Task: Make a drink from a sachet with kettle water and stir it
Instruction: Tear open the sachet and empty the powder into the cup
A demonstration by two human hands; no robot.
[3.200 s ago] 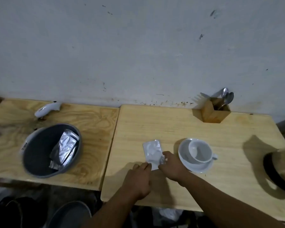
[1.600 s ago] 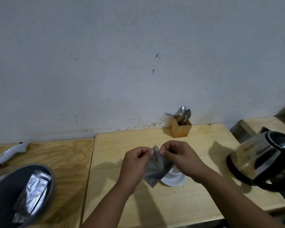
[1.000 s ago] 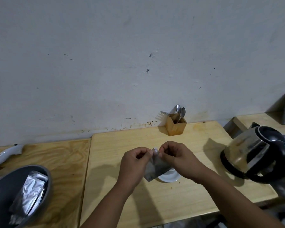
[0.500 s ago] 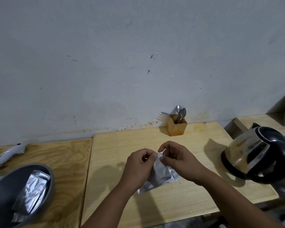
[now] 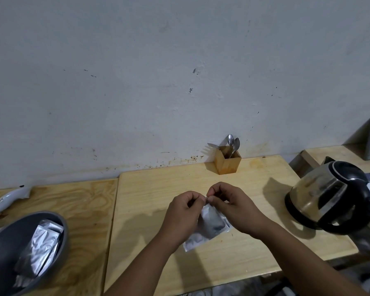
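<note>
**Two hands pinch the top of a silver sachet above a wooden counter**

A silver foil sachet (image 5: 209,228) hangs in the air just above a pale wooden counter (image 5: 254,248), near the middle of the view. Its top edge is gripped from both sides: the left hand (image 5: 183,214) pinches it with thumb and fingers closed, and the right hand (image 5: 233,205) does the same, the two sets of fingertips almost touching. The rest of the sachet droops down and toward the viewer, between and below the wrists.

To the right, near the counter's edge, stands a steel kettle (image 5: 327,197) with a black handle and lid. At the back, against a grey wall, a small wooden holder (image 5: 228,165) holds spoons (image 5: 233,144) and a fork.

To the left, on a second wooden counter, a grey bowl (image 5: 58,248) contains more foil sachets (image 5: 41,242). Behind it lies a white handheld object (image 5: 6,199) that is hard to identify.
</note>
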